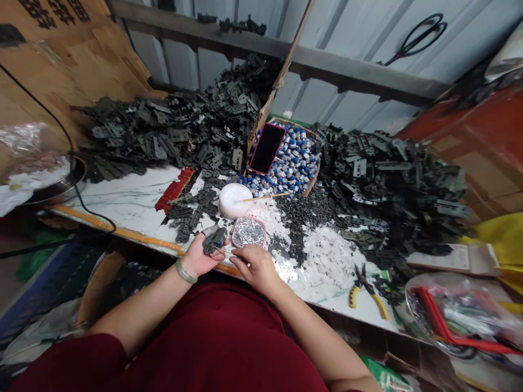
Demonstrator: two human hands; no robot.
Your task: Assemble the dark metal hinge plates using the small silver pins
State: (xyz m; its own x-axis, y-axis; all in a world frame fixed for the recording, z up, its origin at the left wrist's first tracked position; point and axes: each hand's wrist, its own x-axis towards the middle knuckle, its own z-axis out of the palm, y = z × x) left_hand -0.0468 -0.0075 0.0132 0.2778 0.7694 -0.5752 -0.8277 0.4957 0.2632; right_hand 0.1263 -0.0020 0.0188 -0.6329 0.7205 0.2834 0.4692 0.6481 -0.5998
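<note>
My left hand [199, 257], with a green bangle at the wrist, holds a dark grey plastic part [213, 240] near the table's front edge. A small blue piece shows at the part's right side. My right hand [258, 268] is closed on a thin metal tool [224, 251], whose tip points left at the part; its exact kind is too small to make out. Just beyond my hands stands a pink-rimmed tub [249, 231] of small shiny metal pieces. Behind it sits a round white container [236, 200] with a thin wooden stick [266, 196] lying across it.
Heaps of dark plastic parts [163, 128] lie left and right [379, 169]. A phone [267, 148] rests on a box of blue-and-silver pieces [300, 155]. Small black pieces [304, 218], white pieces [329, 253] and yellow-handled pliers [366, 291] lie to the right. Scissors [420, 38] hang behind.
</note>
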